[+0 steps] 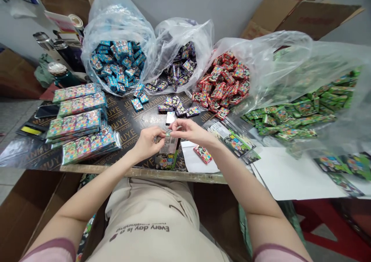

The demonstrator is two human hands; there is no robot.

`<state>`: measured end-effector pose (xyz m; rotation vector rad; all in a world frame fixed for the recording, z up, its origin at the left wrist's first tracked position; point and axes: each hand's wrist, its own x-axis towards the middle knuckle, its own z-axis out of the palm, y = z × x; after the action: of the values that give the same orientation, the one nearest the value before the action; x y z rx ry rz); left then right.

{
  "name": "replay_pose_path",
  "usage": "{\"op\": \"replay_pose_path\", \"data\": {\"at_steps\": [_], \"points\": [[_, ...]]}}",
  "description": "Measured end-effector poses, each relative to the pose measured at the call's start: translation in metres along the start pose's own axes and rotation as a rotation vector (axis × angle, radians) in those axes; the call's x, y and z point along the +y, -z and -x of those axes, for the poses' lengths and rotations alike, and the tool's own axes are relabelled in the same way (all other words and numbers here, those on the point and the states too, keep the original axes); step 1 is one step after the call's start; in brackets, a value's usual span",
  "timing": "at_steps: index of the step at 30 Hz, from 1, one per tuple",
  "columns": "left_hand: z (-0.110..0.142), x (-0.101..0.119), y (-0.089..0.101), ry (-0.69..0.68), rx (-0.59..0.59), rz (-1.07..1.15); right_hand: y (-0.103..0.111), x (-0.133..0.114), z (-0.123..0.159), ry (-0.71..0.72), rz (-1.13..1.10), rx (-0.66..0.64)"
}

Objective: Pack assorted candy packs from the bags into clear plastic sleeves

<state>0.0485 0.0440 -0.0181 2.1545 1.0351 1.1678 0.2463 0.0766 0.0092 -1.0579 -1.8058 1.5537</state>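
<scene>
In the head view, both hands meet at the table's near edge over a see-through packet (166, 159) with black, green and colourful print. My left hand (150, 141) has its fingertips pinched at the packet's top edge. My right hand (189, 131) pinches the same edge from the other side, thumb against fingers. What lies inside the packet is hard to make out. Just beyond the fingers is a small box with a white face (171, 118), near several purple-black boxes (176, 104). A red box (203, 153) lies on white paper (189, 162) beside my right forearm.
Open plastic bags hold blue boxes (118, 63), purple boxes (187, 63), red boxes (224, 80) and green packets (301, 109) along the back. Stacked filled packs (84, 123) stand at the left, near a phone (50, 111) and bottles (59, 70). Flat printed packets (236, 140) lie right.
</scene>
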Motion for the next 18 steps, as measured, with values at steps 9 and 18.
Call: {"op": "replay_pose_path", "data": {"at_steps": [9, 18], "points": [[0.005, 0.0, -0.012, 0.073, 0.094, -0.035, 0.002, 0.014, -0.021, -0.071, -0.054, -0.137], [0.01, -0.005, -0.016, -0.006, -0.001, -0.201, -0.001, 0.038, -0.017, -0.155, -0.306, 0.138]]}}
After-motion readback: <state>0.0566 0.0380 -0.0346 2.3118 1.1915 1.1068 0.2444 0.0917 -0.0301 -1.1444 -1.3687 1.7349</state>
